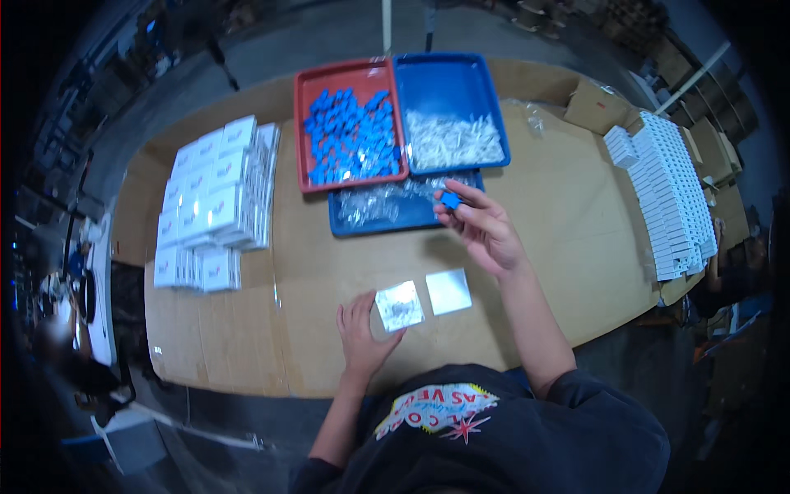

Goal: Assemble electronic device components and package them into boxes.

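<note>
My right hand (484, 230) is raised in front of the trays, pinching a small blue block-like piece (450, 200) between thumb and fingertips. My left hand (362, 333) grips a square white box (400, 306) on the table, with its thumb at the near edge and fingers at the far left corner. Something shiny and clear, perhaps a plastic bag, lies inside the box; its exact contents are too blurred to tell. Just right of that box, a flat white square (448, 291), perhaps its lid, rests on the cardboard-covered table (329, 272).
Many similar blue pieces (350, 136) fill a red tray (302, 107). Beside it, a blue tray (444, 82) holds small white packets (455, 140). Underneath sits another blue tray (341, 224) with clear bags. White boxes are stacked at left (210, 198) and right (671, 198).
</note>
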